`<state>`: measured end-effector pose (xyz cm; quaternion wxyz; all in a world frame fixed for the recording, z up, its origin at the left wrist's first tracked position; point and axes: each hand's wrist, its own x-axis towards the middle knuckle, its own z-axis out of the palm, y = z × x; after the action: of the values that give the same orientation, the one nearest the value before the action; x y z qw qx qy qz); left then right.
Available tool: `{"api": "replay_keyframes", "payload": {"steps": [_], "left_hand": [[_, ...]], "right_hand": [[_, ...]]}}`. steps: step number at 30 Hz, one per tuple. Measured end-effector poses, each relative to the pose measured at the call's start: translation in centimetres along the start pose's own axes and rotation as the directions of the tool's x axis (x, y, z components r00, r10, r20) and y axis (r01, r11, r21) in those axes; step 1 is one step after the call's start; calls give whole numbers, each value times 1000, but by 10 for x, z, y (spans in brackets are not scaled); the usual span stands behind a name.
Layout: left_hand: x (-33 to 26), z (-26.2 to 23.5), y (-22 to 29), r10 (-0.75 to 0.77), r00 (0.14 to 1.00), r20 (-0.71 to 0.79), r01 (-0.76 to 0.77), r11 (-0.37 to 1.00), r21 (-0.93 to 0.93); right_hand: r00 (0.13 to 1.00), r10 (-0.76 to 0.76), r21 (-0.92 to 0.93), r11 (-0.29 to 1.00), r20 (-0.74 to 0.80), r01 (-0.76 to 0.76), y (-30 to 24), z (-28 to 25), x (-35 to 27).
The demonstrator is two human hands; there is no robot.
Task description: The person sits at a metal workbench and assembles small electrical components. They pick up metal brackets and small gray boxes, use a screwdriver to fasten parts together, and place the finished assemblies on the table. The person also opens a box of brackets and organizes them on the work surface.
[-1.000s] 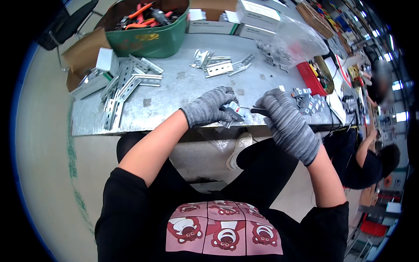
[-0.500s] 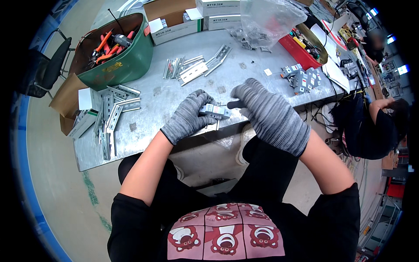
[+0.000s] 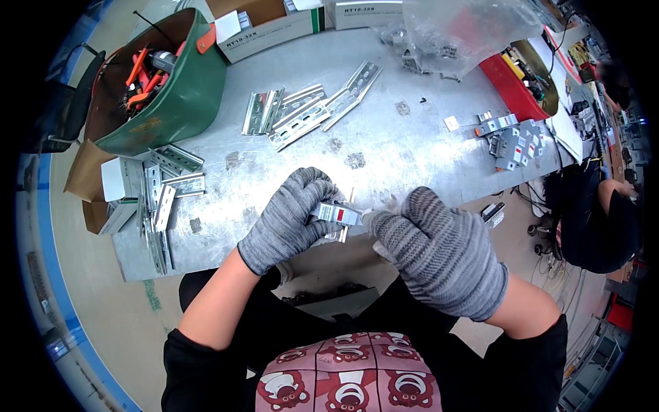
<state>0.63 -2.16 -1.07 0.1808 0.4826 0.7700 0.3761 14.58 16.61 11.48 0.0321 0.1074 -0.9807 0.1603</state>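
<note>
My left hand (image 3: pixel 292 218), in a grey knitted glove, is closed around a small grey DIN-rail module (image 3: pixel 339 213) with a red mark on its face. The module is held just above the table's near edge. From the right, my gloved right hand (image 3: pixel 439 250) meets the module's right end with fingers curled together. What its fingers hold is hidden. A narrow strip of metal (image 3: pixel 343 235) shows beneath the module. More grey modules (image 3: pixel 518 145) lie grouped at the right of the metal table (image 3: pixel 274 182).
Slotted metal rails (image 3: pixel 300 123) lie mid-table, with more by an open carton (image 3: pixel 103 214) at left. A green tool bin (image 3: pixel 182 99) stands far left, cartons (image 3: pixel 274 34) behind. A plastic bag (image 3: pixel 467 34) and red bin (image 3: pixel 515 86) sit far right. A person (image 3: pixel 594 220) is beyond.
My right hand has come down and turned, its fingers closing in at the module's right end. The left hand keeps the module, now showing its red-marked face. The view has shifted.
</note>
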Motion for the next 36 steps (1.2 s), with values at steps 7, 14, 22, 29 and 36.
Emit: {"api": "replay_keyframes", "payload": {"steps": [7,14,22,29,36], "left_hand": [[-2,-3,2,-57,998,23,57,998,-3],[0,-5,4,-24,999,38,26,998,-60],[2,-2,3,82,996,-31,-83,996,-41],[-7,-22,9,54,989,-138,-58,998,-24],[1,-24,15,152,966,-208,-182,975,-132]], "right_hand": [[997,-77,114,990,2,77,24,7,2],[940,-225,-160,949,256,270,14,-17,20],[942,276,172,936,189,-309,9,-15,25],[950,287,506,841,-120,-190,12,-35,-6],[812,584,913,344,-25,-219,46,62,1]]}}
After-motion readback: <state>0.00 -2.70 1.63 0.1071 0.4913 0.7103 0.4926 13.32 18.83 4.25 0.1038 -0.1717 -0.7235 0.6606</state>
